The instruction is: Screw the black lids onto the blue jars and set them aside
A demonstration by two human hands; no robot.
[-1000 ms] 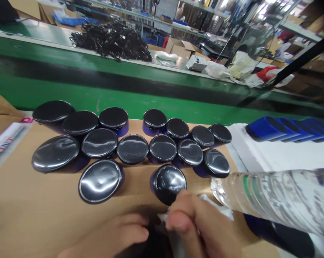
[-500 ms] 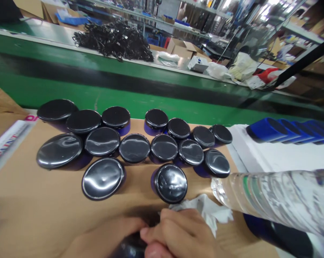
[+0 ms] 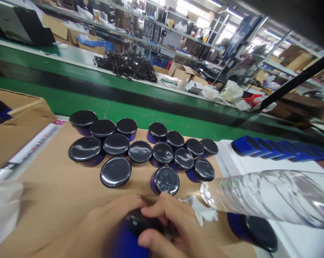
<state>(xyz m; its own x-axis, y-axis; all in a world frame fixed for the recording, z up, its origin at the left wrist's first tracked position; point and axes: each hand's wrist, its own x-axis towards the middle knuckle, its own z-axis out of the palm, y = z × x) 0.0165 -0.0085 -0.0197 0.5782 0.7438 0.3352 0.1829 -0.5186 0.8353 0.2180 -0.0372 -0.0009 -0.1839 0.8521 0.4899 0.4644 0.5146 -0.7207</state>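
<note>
Both clasped around one blue jar with a black lid at the cardboard sheet's near edge, left hand gripping its side, right hand over the lid, white cloth beneath.

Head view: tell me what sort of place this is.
Most likely a factory packing line: a long green conveyor belt, rows of identical black-lidded jars on cardboard, and stock shelves behind. Both hands grip one jar.
</note>
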